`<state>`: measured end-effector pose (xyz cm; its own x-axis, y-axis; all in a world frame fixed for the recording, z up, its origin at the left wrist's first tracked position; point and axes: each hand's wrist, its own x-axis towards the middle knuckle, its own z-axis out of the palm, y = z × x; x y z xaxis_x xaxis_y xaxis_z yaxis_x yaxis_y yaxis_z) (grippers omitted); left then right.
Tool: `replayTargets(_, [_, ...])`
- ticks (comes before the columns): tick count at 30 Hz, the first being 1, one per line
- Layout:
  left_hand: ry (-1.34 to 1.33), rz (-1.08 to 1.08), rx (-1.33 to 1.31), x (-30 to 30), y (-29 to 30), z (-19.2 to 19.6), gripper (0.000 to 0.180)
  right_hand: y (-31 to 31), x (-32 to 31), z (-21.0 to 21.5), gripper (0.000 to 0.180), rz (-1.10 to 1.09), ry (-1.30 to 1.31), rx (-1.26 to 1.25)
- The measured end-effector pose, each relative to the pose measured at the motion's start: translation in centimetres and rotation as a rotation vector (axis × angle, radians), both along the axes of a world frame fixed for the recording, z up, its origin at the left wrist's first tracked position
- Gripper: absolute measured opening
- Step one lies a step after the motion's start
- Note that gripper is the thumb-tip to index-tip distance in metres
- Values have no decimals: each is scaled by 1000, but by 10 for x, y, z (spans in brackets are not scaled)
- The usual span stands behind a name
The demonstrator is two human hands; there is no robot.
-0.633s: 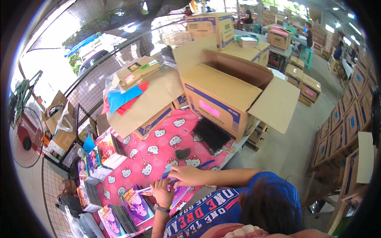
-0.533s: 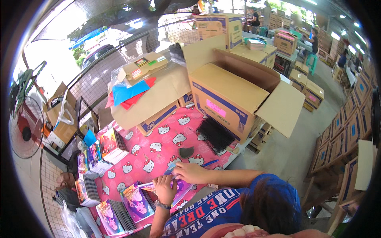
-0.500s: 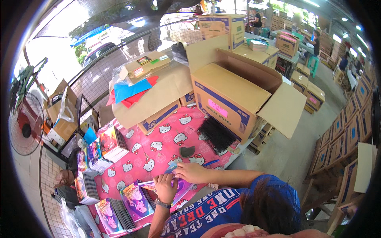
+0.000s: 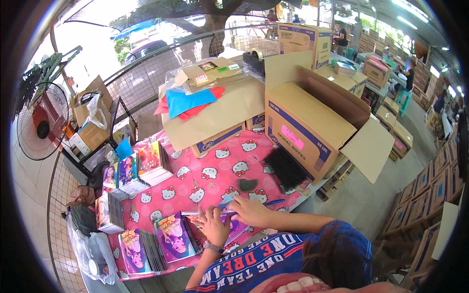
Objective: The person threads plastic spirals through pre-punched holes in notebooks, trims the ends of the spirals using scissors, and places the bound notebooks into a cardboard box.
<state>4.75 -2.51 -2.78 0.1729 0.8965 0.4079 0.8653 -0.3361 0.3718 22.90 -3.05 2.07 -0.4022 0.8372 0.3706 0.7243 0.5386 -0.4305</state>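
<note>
My left hand, a watch on its wrist, lies with fingers spread on a purple notebook at the near edge of the table with the pink patterned cloth. My right hand curls over the notebook's far edge, beside a thin blue strip. A pile of black spiral bindings and a small dark piece lie just beyond the hands. Stacks of colourful notebooks stand left of my left hand.
A large open cardboard box stands at the table's right end, more boxes and coloured paper behind. Further notebook stacks line the left side. A standing fan and wire fence are left; stacked boxes and people fill the right.
The view has shifted slightly. Both hands stay on the purple notebook at the same spot, with only small finger movement.
</note>
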Motion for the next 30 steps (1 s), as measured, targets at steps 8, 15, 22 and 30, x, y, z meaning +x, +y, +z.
replayTargets(8, [23, -64, 11, -19, -1, 11, 35, 50, 14, -2, 30, 323, 197, -310])
replayTargets(15, [21, -176, -9, -21, 4, 9, 36, 104, 44, -138, 76, -437, -322, -394])
replayTargets(22, [33, -200, -27, -22, 4, 16, 35, 103, 36, -136, 73, -433, -371, -280])
replayTargets(30, [2, -279, 15, -13, -1, 14, 34, 83, 49, -53, 58, 247, 805, -810])
